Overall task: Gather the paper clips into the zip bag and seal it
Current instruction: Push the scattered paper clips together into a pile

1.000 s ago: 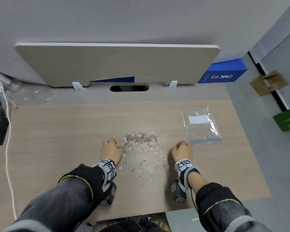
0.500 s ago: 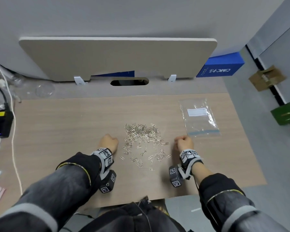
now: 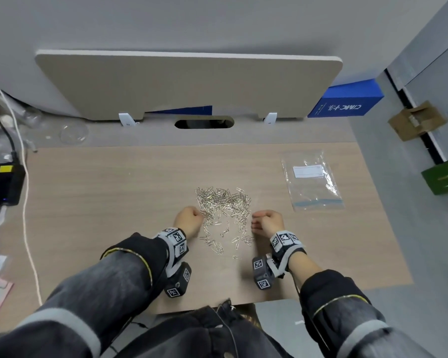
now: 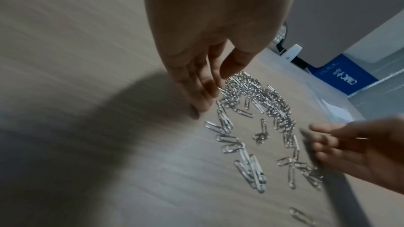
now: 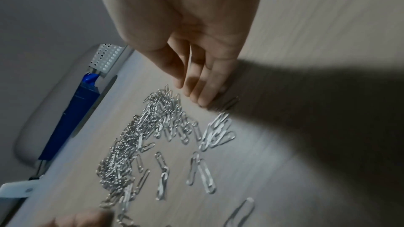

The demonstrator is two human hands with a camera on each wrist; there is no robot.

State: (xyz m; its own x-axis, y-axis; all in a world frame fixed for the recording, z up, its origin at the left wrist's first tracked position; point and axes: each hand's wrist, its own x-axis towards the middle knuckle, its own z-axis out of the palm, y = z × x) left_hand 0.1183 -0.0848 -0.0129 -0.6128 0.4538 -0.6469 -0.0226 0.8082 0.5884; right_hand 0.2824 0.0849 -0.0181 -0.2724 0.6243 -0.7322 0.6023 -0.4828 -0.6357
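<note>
Dozens of silver wire paper clips (image 3: 224,202) lay heaped at table centre; the clear plastic zip bag (image 3: 312,180) lay at 2 o'clock. Left hand (image 3: 188,220) and right hand (image 3: 268,221) flanked the heap, fingers loosely curled, empty. Hasty sweeping would probably scatter the 6 o'clock strays.

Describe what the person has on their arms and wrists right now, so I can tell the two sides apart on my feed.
Both arms wear dark grey sleeves with grey bands and thin yellow cuff piping. Each wrist carries a grey strap with black-and-white square markers and a black camera block below. The left hand has its sleeve at the strap; the right hand has its sleeve pushed back, with a thin black cable.
</note>
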